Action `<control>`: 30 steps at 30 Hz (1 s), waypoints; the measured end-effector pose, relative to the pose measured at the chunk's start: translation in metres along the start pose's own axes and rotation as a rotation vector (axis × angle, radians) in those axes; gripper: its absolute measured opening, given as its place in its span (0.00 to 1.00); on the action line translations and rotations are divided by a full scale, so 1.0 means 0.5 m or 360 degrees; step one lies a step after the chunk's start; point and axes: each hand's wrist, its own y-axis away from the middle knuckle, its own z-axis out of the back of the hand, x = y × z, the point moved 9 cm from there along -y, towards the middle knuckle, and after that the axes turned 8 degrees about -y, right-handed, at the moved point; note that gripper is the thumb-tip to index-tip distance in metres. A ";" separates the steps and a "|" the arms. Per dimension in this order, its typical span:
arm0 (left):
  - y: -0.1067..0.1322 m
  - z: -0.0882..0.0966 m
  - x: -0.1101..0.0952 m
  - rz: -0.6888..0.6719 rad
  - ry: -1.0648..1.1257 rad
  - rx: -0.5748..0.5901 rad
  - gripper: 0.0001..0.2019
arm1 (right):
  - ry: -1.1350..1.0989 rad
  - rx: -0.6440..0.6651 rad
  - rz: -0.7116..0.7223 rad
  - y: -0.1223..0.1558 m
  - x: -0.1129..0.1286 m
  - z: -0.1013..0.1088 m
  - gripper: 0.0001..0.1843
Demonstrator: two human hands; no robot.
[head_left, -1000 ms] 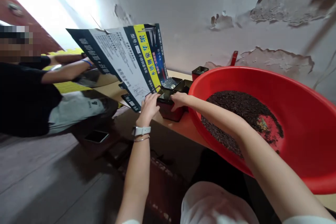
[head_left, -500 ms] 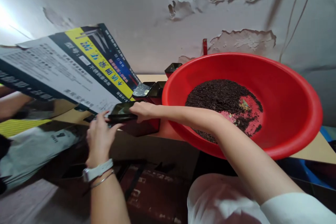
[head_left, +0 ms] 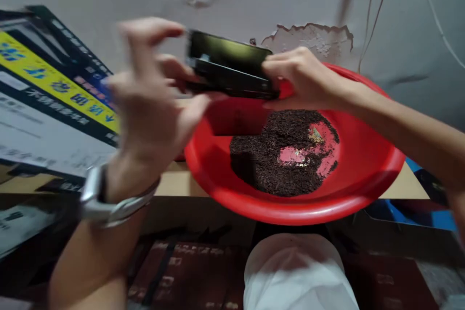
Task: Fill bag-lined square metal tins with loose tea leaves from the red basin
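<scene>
Both hands hold up a small dark tin (head_left: 228, 70) with a shiny greenish lid over the far rim of a big red basin (head_left: 363, 189). My right hand (head_left: 301, 77) pinches the tin's right end with closed fingers. My left hand (head_left: 152, 101), blurred by motion, grips the tin's left end with its thumb above and fingers curled. A watch and a thin bracelet sit on my left wrist. Inside the basin lies a heap of dark loose tea leaves (head_left: 276, 160), with bare red bottom showing in the middle.
A printed cardboard sheet (head_left: 47, 101) with yellow and blue bands leans at the left. The basin rests on a light wooden table (head_left: 174, 186) against a peeling wall. Dark red boxes (head_left: 196, 271) lie below, and my white-clad knee (head_left: 298, 271) is near the bottom centre.
The tin has been lifted from the tabletop at the left up over the basin, held in both hands. The view has swung right; the person at the left is out of sight.
</scene>
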 end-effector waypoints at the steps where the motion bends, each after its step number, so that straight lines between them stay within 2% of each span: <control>1: -0.019 -0.062 -0.035 -0.0141 0.0009 0.0148 0.36 | -0.0027 0.0059 -0.0094 0.039 -0.039 -0.003 0.14; 3: -0.032 -0.191 -0.065 -0.0183 0.0131 0.0542 0.32 | -0.0131 0.0195 -0.0292 0.112 -0.110 -0.023 0.14; 5: -0.018 -0.298 -0.072 -0.0129 0.0302 0.0837 0.30 | -0.0267 0.0350 -0.0498 0.174 -0.169 -0.058 0.13; 7: 0.006 -0.376 -0.069 -0.0091 0.0426 0.0991 0.28 | -0.0381 0.0513 -0.0683 0.218 -0.213 -0.102 0.13; 10: 0.040 -0.446 -0.052 -0.0043 0.0488 0.1118 0.25 | -0.0468 0.0702 -0.0838 0.246 -0.252 -0.164 0.11; 14: 0.052 -0.469 -0.016 0.0043 0.0432 0.1164 0.24 | -0.0475 0.0772 -0.0827 0.226 -0.275 -0.205 0.10; 17: 0.056 -0.470 0.000 0.0103 0.0472 0.1267 0.25 | -0.0500 0.0913 -0.0775 0.213 -0.261 -0.223 0.12; 20: 0.077 -0.471 -0.015 0.0007 0.0446 0.1493 0.27 | -0.0542 0.1165 -0.0838 0.228 -0.224 -0.245 0.22; 22: 0.095 -0.469 -0.030 -0.0107 0.0362 0.1622 0.29 | -0.0453 0.1257 -0.0916 0.240 -0.203 -0.252 0.28; 24: 0.105 -0.464 -0.041 -0.0200 0.0291 0.1671 0.31 | -0.0263 0.1236 -0.0879 0.239 -0.185 -0.246 0.28; 26: 0.104 -0.458 -0.045 -0.0239 0.0282 0.1652 0.35 | -0.0106 0.1140 -0.0739 0.228 -0.171 -0.234 0.23; 30: 0.076 -0.443 -0.039 -0.0205 0.0363 0.1514 0.41 | -0.0103 0.0944 -0.0569 0.217 -0.179 -0.210 0.16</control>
